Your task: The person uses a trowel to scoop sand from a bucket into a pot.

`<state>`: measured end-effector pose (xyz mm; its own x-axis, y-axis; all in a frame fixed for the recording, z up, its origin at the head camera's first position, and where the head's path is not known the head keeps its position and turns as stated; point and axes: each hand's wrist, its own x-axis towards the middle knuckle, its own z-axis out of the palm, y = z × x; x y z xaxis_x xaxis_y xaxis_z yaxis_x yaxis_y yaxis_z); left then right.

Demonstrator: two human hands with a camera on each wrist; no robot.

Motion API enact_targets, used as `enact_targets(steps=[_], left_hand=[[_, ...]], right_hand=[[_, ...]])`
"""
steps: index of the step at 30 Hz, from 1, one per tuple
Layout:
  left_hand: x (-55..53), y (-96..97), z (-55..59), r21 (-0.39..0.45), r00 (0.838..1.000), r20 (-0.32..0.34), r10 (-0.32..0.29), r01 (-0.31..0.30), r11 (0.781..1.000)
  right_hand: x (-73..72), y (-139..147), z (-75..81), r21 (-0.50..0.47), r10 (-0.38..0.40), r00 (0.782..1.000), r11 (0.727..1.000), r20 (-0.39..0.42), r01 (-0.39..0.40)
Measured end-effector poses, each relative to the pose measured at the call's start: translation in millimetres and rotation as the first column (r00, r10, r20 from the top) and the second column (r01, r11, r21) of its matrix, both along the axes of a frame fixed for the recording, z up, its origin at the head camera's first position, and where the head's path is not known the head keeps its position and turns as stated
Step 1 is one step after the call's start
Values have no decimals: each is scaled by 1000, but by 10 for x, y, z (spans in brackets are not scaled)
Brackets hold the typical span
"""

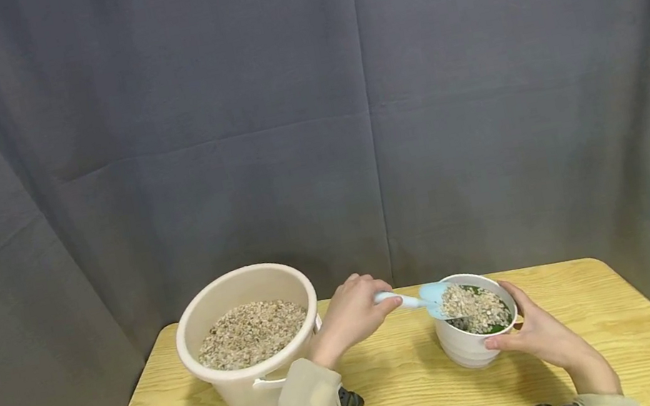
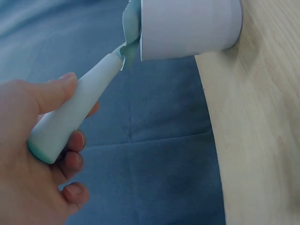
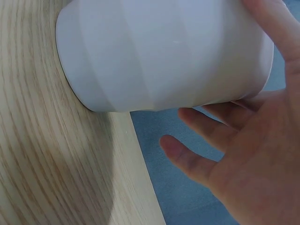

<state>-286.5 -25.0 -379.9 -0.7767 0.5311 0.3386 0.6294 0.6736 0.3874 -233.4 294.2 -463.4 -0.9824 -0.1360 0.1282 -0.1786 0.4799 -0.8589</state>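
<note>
My left hand [image 1: 353, 310] grips the handle of a light blue trowel [image 1: 406, 300]. Its blade lies over the left rim of a white pot [image 1: 470, 349], with pale, coarse grit [image 1: 474, 307] spread from the blade into the pot. Something green shows around the grit inside. On the pot's right side, my right hand [image 1: 540, 335] holds it with the thumb at the near rim and fingers behind. In the left wrist view, thumb and fingers wrap the trowel handle [image 2: 77, 105]. The right wrist view shows the ribbed pot wall [image 3: 154, 51] standing upright on the table.
A large cream bucket [image 1: 243, 395], partly filled with similar grit [image 1: 253, 333], stands on the left of the wooden table [image 1: 398, 393]. Its handle hangs on the near right side. A grey curtain [image 1: 311, 125] hangs close behind the table's back edge.
</note>
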Motion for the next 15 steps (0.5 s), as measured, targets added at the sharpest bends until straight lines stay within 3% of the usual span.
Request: enact_targets(steps=[9, 15], left_hand=[[-1, 194, 203, -175, 993, -121, 0, -22, 984], [6, 332, 380, -305, 973, -227, -44, -28, 952]], right_hand=[[-3, 7, -8, 15, -2, 1000, 1000, -1, 2], [-2, 21, 9, 17, 4, 1000, 1000, -11, -4]])
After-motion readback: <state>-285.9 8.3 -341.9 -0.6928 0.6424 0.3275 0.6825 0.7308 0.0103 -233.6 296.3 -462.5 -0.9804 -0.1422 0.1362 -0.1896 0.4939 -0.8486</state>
